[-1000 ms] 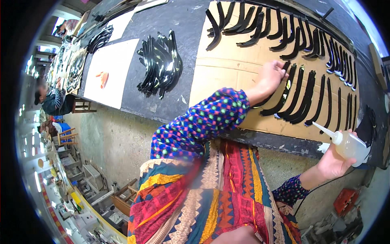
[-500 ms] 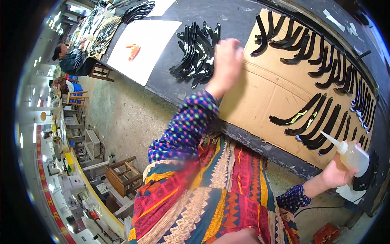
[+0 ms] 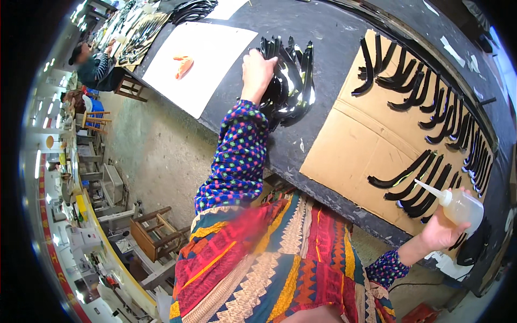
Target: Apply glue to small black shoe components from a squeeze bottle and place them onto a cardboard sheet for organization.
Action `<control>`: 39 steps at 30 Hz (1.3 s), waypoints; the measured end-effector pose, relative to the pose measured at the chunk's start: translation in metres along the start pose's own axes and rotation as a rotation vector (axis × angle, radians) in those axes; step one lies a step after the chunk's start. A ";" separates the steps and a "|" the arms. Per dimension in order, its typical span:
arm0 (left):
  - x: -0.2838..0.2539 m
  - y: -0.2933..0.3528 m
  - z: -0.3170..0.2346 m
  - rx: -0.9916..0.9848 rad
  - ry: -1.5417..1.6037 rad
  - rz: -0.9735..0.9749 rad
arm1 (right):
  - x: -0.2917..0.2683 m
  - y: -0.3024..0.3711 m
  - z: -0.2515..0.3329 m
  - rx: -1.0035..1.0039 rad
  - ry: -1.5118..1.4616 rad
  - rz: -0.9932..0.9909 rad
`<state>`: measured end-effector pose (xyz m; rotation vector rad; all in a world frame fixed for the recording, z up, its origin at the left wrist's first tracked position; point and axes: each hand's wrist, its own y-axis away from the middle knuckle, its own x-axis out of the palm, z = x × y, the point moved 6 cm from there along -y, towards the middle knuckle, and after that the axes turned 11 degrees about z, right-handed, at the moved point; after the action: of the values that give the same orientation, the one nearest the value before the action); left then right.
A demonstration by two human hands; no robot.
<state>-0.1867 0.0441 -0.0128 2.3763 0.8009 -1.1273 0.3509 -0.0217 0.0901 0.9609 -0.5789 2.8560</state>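
My left hand (image 3: 258, 75) is at the left side of a pile of glossy black curved strips (image 3: 291, 81), its fingers bent round some of them; the fingertips are partly hidden. My right hand (image 3: 440, 231) is wrapped round a translucent squeeze bottle (image 3: 464, 209) with a long pointed nozzle aimed left. The bottle is held above the near right part of a cardboard sheet (image 3: 344, 140). Several black curved strips (image 3: 412, 177) lie side by side on the cardboard beneath the nozzle, and further rows (image 3: 404, 72) run along its far edge.
A white sheet (image 3: 207, 64) with a crumpled orange thing (image 3: 183, 67) lies left on the dark table (image 3: 323, 27). More black strips (image 3: 194, 11) lie beyond. Another person (image 3: 94, 67) sits at the table's far left end. A wooden stool (image 3: 156, 234) stands on the floor.
My left hand has moved left, from the cardboard's edge to the left side of the strip pile. The view has shifted slightly. My right hand still holds the bottle over the cardboard.
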 end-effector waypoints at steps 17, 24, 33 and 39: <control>0.004 -0.030 0.022 0.021 0.240 0.121 | 0.064 -0.009 -0.046 0.171 -0.053 0.132; -0.054 0.002 -0.007 0.383 0.225 -0.361 | 0.066 -0.006 -0.041 0.180 -0.067 0.121; -0.058 0.064 -0.054 0.397 0.991 0.623 | 0.076 -0.006 -0.044 0.206 -0.120 0.187; -0.015 0.136 -0.085 0.258 0.896 1.228 | 0.095 -0.013 -0.039 0.186 -0.101 0.295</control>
<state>-0.0589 -0.0165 0.0637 2.7381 -0.6720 0.3733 0.2547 0.0005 0.1223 1.1414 -0.5074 3.1838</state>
